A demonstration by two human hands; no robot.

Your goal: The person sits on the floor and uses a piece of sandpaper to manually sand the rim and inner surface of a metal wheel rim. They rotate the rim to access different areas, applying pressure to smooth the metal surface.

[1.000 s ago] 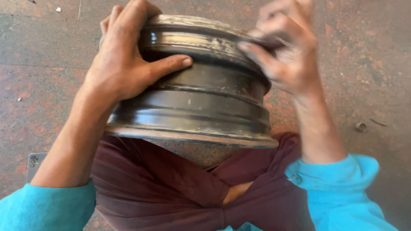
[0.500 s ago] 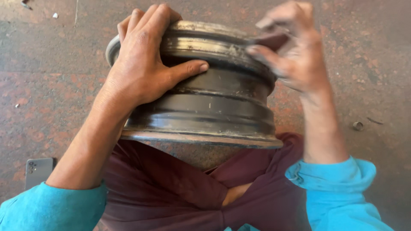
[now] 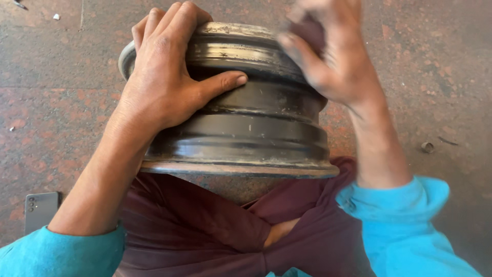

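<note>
A dull grey, scuffed steel wheel rim (image 3: 246, 128) with ribbed bands rests on the lap of a seated person above a reddish stone floor (image 3: 51, 113). The left hand (image 3: 169, 77) grips its upper edge, fingers together, thumb spread; the blurred right hand (image 3: 333, 56) pinches something dark against the rim's top.

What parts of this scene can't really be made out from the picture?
Head view only:
- Right hand: blurred by motion; whatever dark thing it presses on the metal wheel rim cannot be told.
- Rim's far face and inside: hidden by its own barrel.
- Left hand fingertips: curled over the far edge, out of sight.
- Phone on the floor: partly covered by the left forearm.
- Small object on the floor: too small to identify.
</note>
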